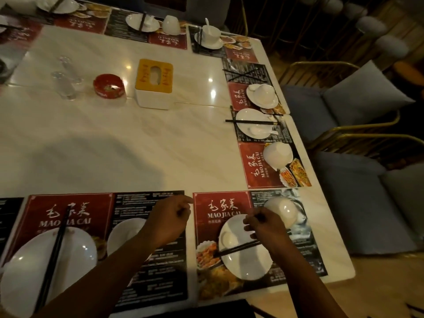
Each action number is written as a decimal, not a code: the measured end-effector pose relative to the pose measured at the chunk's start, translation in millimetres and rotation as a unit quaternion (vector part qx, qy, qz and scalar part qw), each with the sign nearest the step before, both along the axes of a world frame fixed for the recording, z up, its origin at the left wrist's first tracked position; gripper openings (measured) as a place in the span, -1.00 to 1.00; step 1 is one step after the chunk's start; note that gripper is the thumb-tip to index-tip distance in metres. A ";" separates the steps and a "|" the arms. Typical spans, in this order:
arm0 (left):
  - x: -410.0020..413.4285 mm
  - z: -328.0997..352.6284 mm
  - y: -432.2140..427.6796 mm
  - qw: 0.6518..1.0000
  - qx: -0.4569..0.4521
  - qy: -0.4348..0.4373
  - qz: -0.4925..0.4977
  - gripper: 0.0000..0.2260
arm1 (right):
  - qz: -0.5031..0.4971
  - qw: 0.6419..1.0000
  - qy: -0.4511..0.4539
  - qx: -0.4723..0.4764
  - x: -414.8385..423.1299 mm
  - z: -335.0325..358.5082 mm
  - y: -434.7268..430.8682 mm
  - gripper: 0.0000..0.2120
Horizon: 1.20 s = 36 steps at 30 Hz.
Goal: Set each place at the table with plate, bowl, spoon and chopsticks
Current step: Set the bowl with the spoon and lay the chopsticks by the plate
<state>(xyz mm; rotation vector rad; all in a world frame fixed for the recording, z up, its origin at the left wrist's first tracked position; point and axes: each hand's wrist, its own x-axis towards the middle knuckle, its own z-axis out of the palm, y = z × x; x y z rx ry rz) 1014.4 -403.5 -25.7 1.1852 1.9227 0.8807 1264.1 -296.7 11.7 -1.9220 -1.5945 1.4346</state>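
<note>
White plate (250, 265) lies on a placemat (206, 203) at the table's (114, 145) near right corner, a spoon (227, 238) on it. The right hand (263, 228) pinches dark chopsticks (236, 249) slanting across the plate. An upturned bowl (284, 210) stands just beside it. The left hand (169, 216) hovers near, loosely curled, empty.

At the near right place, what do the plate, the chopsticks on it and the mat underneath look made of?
Plate: glazed white ceramic by the look, possibly melamine; sharp bright glints on it.
Chopsticks: black with a dull sheen, plastic or lacquered wood; cannot tell which.
Mat: thin printed sheet, paper or laminate, lying flat with text and food photos.
</note>
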 end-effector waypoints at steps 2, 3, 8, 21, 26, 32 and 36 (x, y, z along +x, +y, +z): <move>20.3 -0.8 15.2 0.999 0.012 0.047 -0.016 -0.82 | 0.051 0.997 -0.028 0.048 17.5 -4.3 21.2 -0.93; 31.1 -2.5 23.3 0.998 0.023 0.065 -0.015 -0.83 | 0.083 0.992 -0.046 0.079 26.5 -8.1 33.6 -0.92; 86.3 -2.6 62.4 0.996 -0.040 0.058 0.052 -0.79 | 0.226 0.951 -0.113 0.180 68.8 -21.6 98.5 -0.89; 201.4 -10.2 88.0 0.978 -0.050 0.063 0.190 -0.75 | 0.436 0.878 -0.162 0.112 140.7 -55.9 150.3 -0.04; 217.1 -12.5 98.9 0.971 -0.072 0.111 0.198 -0.78 | 0.446 0.878 -0.150 0.093 146.1 -66.5 154.3 0.00; 239.8 -15.5 129.1 0.986 -0.040 0.161 0.022 -0.54 | 0.436 0.893 -0.076 0.080 151.4 -58.6 175.0 -0.03; 245.3 -16.8 158.5 0.982 -0.014 0.183 -0.039 -0.45 | 0.279 0.954 0.084 -0.070 156.4 -43.9 198.8 -0.29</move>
